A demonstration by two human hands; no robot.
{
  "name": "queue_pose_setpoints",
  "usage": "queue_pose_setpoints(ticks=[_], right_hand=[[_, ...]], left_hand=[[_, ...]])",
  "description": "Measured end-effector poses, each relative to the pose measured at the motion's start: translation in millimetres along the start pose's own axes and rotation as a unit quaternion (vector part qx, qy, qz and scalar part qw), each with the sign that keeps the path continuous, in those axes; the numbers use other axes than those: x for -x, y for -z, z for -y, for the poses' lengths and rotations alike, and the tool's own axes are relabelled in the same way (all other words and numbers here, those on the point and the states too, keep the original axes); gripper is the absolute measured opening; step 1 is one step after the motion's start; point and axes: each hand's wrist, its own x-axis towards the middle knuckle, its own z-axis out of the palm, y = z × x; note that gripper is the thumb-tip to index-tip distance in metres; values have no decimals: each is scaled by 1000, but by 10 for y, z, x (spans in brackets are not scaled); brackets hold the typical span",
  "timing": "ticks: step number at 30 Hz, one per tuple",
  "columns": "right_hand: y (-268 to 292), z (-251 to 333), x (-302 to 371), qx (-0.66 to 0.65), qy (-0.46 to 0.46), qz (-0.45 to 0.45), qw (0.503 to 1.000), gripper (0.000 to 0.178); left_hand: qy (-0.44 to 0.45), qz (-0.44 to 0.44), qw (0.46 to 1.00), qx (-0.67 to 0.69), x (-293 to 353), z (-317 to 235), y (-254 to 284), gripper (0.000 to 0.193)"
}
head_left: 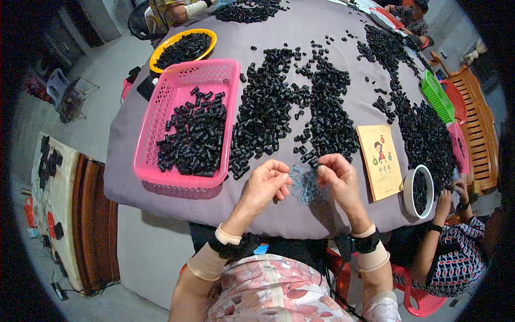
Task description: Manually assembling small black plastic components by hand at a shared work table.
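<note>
My left hand (266,184) is closed in a pinch at the table's near edge, and whatever sits between its fingertips is too small to make out. Facing it, my right hand (339,178) is also pinched, its fingertips beside the near end of a heap of small black cylindrical parts (330,112); what it grips cannot be made out. Between and partly behind the hands lies a loose cluster of tiny clear-bluish pieces (306,188). A second black heap (264,107) spreads beyond my left hand. Left of that stands a pink perforated basket (140,155) holding longer black parts (196,139).
A yellow tray (212,42) of black parts sits at the far left. To the right lie a yellowish booklet (380,163), a white bowl (409,193), another black heap (424,134) and a green basket (437,96). A co-worker's hands (450,198) work at the right.
</note>
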Motion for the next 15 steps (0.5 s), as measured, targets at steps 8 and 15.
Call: queue_pose_setpoints(ticks=[8, 15], right_hand=[[8, 262, -259, -25, 38, -11, 999, 12], [38, -62, -151, -17, 3, -23, 1000, 12]], left_hand=[[-77, -70, 990, -94, -247, -322, 30, 18], [-66, -101, 971, -209, -513, -212, -140, 17]])
